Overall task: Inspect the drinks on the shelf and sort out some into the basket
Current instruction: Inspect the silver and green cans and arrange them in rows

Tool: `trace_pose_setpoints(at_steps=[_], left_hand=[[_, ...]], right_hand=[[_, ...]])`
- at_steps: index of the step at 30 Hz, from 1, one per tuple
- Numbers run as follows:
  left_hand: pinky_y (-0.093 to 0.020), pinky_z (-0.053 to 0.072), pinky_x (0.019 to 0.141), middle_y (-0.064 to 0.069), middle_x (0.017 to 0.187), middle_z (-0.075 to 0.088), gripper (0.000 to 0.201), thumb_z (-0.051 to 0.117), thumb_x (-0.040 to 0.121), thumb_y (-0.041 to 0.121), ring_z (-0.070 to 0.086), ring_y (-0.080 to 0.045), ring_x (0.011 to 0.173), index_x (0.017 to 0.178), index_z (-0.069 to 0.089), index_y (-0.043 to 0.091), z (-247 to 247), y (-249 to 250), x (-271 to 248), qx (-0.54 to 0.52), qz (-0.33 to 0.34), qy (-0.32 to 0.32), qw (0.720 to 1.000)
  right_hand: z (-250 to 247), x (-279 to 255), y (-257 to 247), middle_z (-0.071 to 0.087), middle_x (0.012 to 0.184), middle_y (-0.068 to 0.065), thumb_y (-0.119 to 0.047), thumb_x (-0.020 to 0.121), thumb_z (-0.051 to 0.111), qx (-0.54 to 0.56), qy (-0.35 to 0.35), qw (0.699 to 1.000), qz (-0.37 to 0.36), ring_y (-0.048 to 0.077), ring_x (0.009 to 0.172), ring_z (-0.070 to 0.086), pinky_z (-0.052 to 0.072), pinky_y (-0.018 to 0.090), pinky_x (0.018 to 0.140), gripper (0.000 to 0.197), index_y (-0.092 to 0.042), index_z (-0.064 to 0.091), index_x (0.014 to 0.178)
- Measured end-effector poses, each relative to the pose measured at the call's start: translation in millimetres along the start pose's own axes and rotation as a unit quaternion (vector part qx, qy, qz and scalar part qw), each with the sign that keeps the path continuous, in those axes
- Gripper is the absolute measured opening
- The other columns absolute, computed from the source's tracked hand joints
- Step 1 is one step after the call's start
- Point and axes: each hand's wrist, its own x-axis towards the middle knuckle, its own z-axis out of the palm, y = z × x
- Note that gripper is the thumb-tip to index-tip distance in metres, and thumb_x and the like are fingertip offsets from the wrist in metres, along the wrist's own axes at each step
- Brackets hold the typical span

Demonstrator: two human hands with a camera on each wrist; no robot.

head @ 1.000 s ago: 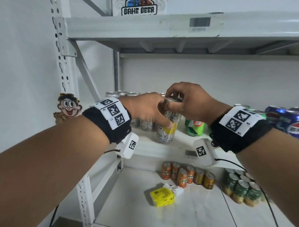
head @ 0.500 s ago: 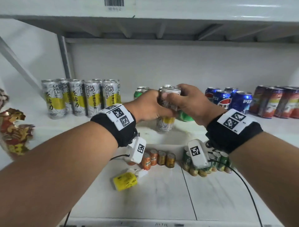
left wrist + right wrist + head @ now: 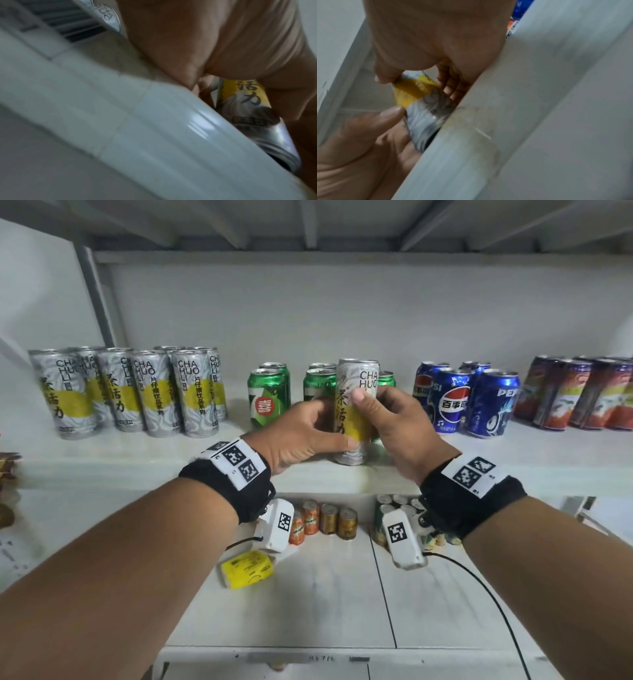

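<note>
A: What had changed in the head view?

B: The tall silver-and-yellow tea can (image 3: 354, 412), held tilted with fingers over its top a second earlier, now stood upright at the front of the white metal shelf (image 3: 137, 463), label outward, before the green soda cans (image 3: 269, 398).

A: And the hands?

B: The left hand (image 3: 301, 436) clasped its lower body; the right hand (image 3: 397, 422) pinched its middle, thumb on the label. Both wrist views agreed.

A: The meaning?

B: Inspection was probably continuing. No basket showed, so sorting remained undone.
</note>
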Motion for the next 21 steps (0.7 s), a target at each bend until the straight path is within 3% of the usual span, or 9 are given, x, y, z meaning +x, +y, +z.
trace_pose_setpoints(at_steps=[4,8,11,14,16,18,21], left_hand=[[-0.047,0.061,0.104,-0.007,0.124,0.080,0.061,0.093,0.080,0.022,0.076,-0.026,0.119,0.134,0.066,0.013,-0.4,-2.8,-2.1,0.032,0.020,0.005,0.999],[-0.047,0.062,0.102,-0.006,0.120,0.081,0.061,0.094,0.078,0.024,0.077,-0.025,0.116,0.132,0.068,0.014,4.2,-3.7,-4.8,0.045,0.042,0.030,0.998],[-0.049,0.062,0.101,-0.005,0.118,0.082,0.058,0.097,0.073,0.022,0.078,-0.026,0.115,0.125,0.072,0.019,6.9,-4.1,-7.6,0.056,0.061,0.065,0.994],[-0.049,0.063,0.100,-0.008,0.118,0.082,0.051,0.095,0.080,0.009,0.077,-0.028,0.114,0.125,0.072,0.014,6.6,-4.5,-9.3,0.048,0.059,0.079,0.994],[-0.041,0.065,0.094,-0.003,0.110,0.082,0.048,0.093,0.082,0.009,0.079,-0.024,0.108,0.126,0.071,0.009,6.6,-2.9,-9.7,0.048,0.055,0.086,0.994],[-0.041,0.065,0.092,-0.002,0.108,0.082,0.047,0.092,0.084,0.011,0.079,-0.022,0.106,0.126,0.071,0.006,7.6,-1.3,-10.1,0.038,0.051,0.087,0.994],[-0.047,0.065,0.095,-0.015,0.118,0.080,0.045,0.088,0.087,0.009,0.078,-0.033,0.113,0.128,0.070,0.004,8.0,-2.9,-10.6,0.006,0.049,0.075,0.996]], right_hand=[[-1.3,-4.5,5.3,0.079,0.101,0.005,-0.048,0.090,0.074,0.015,-0.003,1.000,-0.026,0.023,0.094,0.075,0.061,0.038,0.081,0.046,-0.007,0.072,0.111],[-1.5,-6.4,6.7,0.078,0.114,0.010,-0.043,0.085,0.079,0.002,-0.017,0.999,-0.034,0.029,0.106,0.076,0.062,0.043,0.088,0.054,-0.006,0.069,0.123],[-0.7,-7.7,7.7,0.079,0.112,0.010,-0.032,0.089,0.082,-0.036,-0.029,0.998,-0.035,0.029,0.102,0.077,0.064,0.046,0.083,0.043,-0.008,0.070,0.123],[-0.9,-9.4,6.7,0.080,0.110,0.009,-0.035,0.090,0.080,-0.030,-0.043,0.998,-0.034,0.028,0.098,0.078,0.064,0.041,0.077,0.042,-0.008,0.072,0.121],[-1.6,-9.3,5.5,0.079,0.111,0.012,-0.039,0.089,0.078,-0.022,-0.045,0.998,-0.034,0.033,0.102,0.077,0.063,0.047,0.084,0.047,-0.006,0.073,0.121],[-2.7,-8.0,5.3,0.078,0.110,0.018,-0.038,0.092,0.077,-0.016,-0.044,0.998,-0.030,0.038,0.101,0.075,0.061,0.052,0.090,0.045,-0.002,0.073,0.119],[-3.1,-6.8,7.7,0.077,0.099,0.014,-0.030,0.094,0.071,-0.008,-0.048,0.999,-0.016,0.024,0.083,0.071,0.059,0.038,0.075,0.039,0.002,0.072,0.117]])
